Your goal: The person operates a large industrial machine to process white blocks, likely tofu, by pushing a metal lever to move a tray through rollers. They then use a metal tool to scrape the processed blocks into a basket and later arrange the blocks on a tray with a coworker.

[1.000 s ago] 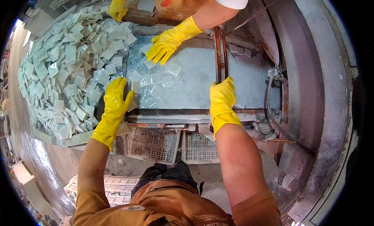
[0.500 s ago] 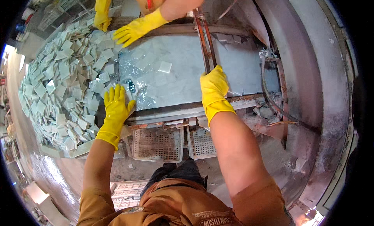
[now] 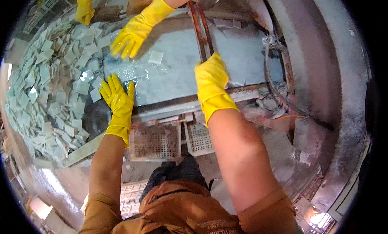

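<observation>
My left hand [image 3: 118, 98], in a wet yellow rubber glove, lies flat with fingers spread at the near left end of a pale, wet flat bed [image 3: 182, 52], its fingertips close to some small square tiles. My right hand [image 3: 212, 80], gloved likewise, is closed round the near end of a rusty reddish metal bar [image 3: 201, 28] that crosses the bed. A single white square tile [image 3: 156, 57] lies on the bed between the hands. Left of it spreads a large heap of pale green-white tiles [image 3: 42, 80].
Across the bed, a co-worker's yellow-gloved hand [image 3: 131, 38] reaches over the surface; their other glove [image 3: 84, 10] is beside the heap. Perforated baskets [image 3: 155, 143] stand below the near edge. A hose [image 3: 267, 68] hangs at the right end, before a curved grey machine wall [image 3: 315, 72].
The view has shifted, so the bed appears farther left and higher. My left hand has slid rightward along the near edge. The co-worker's reaching hand has come nearer over the bed. My right hand keeps its grip.
</observation>
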A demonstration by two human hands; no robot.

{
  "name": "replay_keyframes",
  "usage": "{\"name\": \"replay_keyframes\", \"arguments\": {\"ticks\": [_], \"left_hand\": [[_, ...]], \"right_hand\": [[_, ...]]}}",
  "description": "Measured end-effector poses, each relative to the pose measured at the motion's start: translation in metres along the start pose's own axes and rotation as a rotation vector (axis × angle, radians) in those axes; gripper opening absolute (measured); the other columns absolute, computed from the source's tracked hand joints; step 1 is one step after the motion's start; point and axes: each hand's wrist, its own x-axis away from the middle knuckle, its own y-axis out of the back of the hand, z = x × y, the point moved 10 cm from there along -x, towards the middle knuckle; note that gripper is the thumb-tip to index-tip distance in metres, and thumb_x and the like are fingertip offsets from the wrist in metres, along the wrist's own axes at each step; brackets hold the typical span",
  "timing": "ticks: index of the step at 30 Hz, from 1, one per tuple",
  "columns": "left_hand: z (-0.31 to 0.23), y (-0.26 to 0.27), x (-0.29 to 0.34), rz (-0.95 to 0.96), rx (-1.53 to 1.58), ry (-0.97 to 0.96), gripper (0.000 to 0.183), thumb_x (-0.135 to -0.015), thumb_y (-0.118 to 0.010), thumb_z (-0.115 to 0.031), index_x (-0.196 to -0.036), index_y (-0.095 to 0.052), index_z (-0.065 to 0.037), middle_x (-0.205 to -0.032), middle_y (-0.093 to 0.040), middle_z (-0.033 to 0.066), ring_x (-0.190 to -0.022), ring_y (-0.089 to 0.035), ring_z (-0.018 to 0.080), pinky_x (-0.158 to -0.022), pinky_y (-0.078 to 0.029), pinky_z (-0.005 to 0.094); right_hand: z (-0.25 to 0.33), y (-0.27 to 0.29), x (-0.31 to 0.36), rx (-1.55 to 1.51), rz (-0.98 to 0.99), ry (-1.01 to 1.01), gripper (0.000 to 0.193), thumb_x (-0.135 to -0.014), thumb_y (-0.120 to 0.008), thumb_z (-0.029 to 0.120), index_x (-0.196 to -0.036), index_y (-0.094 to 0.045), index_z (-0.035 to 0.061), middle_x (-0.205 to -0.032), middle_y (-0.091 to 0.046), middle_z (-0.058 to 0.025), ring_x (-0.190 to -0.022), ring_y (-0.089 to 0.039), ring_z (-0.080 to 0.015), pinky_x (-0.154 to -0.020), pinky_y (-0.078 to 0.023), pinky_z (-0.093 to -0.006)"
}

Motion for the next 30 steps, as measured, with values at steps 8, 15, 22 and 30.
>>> {"name": "replay_keyframes", "arguments": {"ticks": [8,15,22,30], "left_hand": [[-0.012,0.008,0.007,0.077,0.084,-0.089,0.082,-0.096,-0.065,-0.048,-0.155,-0.041,0.003,-0.159,-0.039,0.0300,-0.147,-0.034,0.0489,-0.124,-0.017,0.0591],[-0.032,0.006,0.042,0.060,0.071,0.058,0.092,-0.094,-0.065,-0.055,-0.157,-0.033,0.005,-0.160,-0.034,0.0335,-0.149,-0.030,0.0515,-0.123,-0.013,0.0634],[-0.112,0.015,0.060,0.162,0.263,0.022,0.102,-0.088,-0.070,-0.056,-0.159,-0.029,0.005,-0.157,-0.027,0.0429,-0.146,-0.025,0.0606,-0.124,-0.010,0.0642],[0.036,0.053,-0.020,-0.011,0.056,-0.041,0.077,-0.089,-0.075,-0.040,-0.155,-0.047,-0.012,-0.154,-0.046,0.0287,-0.144,-0.040,0.0483,-0.120,-0.025,0.0609]], "right_hand": [[0.003,0.007,-0.001,0.009,-0.030,0.002,0.046,-0.086,-0.074,0.032,-0.121,-0.062,0.0054,-0.113,-0.072,-0.0212,-0.111,-0.069,-0.0390,-0.092,-0.056,-0.0507],[0.003,0.000,-0.002,0.018,-0.057,0.034,0.046,-0.085,-0.073,0.033,-0.120,-0.064,0.0047,-0.113,-0.072,-0.0208,-0.105,-0.071,-0.0401,-0.092,-0.056,-0.0498],[0.001,-0.003,-0.008,0.083,-0.032,0.006,0.054,-0.086,-0.075,0.037,-0.127,-0.060,0.0056,-0.116,-0.072,-0.0212,-0.107,-0.071,-0.0403,-0.092,-0.056,-0.0499],[-0.003,-0.005,-0.007,0.046,-0.068,0.009,0.053,-0.085,-0.076,0.035,-0.126,-0.064,0.0046,-0.114,-0.072,-0.0216,-0.108,-0.070,-0.0408,-0.092,-0.056,-0.0495]]}}
